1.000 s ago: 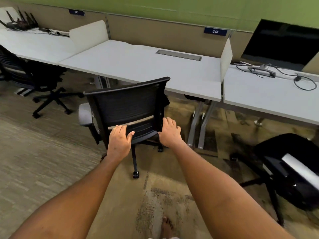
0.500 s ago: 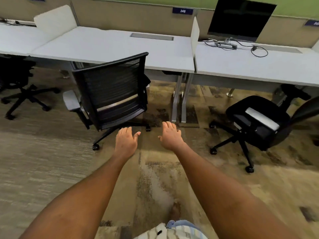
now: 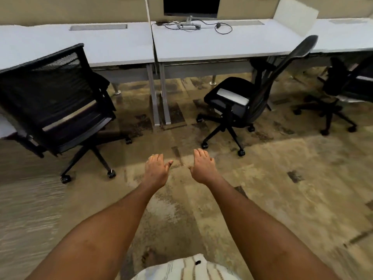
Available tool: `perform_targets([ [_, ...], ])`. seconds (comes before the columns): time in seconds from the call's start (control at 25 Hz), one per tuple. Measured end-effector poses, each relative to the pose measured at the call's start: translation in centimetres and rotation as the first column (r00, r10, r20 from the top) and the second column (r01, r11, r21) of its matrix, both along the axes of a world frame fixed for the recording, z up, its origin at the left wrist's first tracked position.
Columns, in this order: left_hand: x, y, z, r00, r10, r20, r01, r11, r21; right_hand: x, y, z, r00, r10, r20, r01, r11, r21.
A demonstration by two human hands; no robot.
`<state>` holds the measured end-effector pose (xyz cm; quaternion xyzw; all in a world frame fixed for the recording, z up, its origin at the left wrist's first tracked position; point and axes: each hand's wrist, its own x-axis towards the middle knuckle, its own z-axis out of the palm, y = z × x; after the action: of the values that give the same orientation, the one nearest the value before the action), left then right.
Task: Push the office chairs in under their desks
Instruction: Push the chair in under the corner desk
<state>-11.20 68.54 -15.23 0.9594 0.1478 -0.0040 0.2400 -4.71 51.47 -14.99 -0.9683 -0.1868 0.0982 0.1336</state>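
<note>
Both bare arms reach forward over the mottled tan carpet (image 3: 282, 188). The left hand (image 3: 156, 172) and the right hand (image 3: 202, 168) hang palm down with fingers loosely spread, holding nothing and touching no chair.

The landmark is the pair of grey metal desk legs (image 3: 159, 93) where two white desks meet. Left of these legs stands a black mesh-backed office chair (image 3: 54, 98), its back toward the camera and its seat partly beneath the left white desk (image 3: 80, 43). Right of the legs, a second black office chair with a pale grey armrest pad (image 3: 242, 100) sits turned sideways, well clear of the right white desk (image 3: 222, 45), only its curved back near the desk edge. Further right of the legs, a third black chair (image 3: 341, 87) stands by the next desk. Above the legs and to the right, a dark monitor (image 3: 190, 5) stands on the right desk, with black cables (image 3: 222, 29) trailing beside its stand.
</note>
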Motion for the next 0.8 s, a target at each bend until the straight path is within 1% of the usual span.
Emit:
perform_targets([
  [0.2, 0.2, -14.0, -0.6, 0.993, -0.114, -0.006, 0.114, 0.993, 0.03, -1.6, -14.5, 0.3, 0.998, -0.066, -0.01, 0.066, 0.997, -0.028],
  [0.36, 2.0, -26.1, -0.3, 0.974, -0.224, -0.032, 0.224, 0.974, 0.013, -2.1, -26.8, 1.0, 0.982, -0.191, 0.006, 0.191, 0.981, -0.03],
  [0.44, 3.4, -31.2, -0.2, 0.96, -0.28, -0.018, 0.28, 0.96, 0.017, -1.7, -31.9, 1.3, 0.968, -0.252, 0.022, 0.252, 0.967, -0.024],
  [0.64, 9.1, -43.2, 0.1, 0.9, -0.436, -0.019, 0.436, 0.899, 0.046, 1.2, -43.5, 1.6, 0.91, -0.414, 0.025, 0.414, 0.91, -0.004],
  [0.8, 15.5, -52.5, -0.3, 0.849, -0.527, -0.024, 0.528, 0.848, 0.057, 5.6, -52.0, 1.1, 0.858, -0.512, 0.043, 0.513, 0.858, -0.02],
])
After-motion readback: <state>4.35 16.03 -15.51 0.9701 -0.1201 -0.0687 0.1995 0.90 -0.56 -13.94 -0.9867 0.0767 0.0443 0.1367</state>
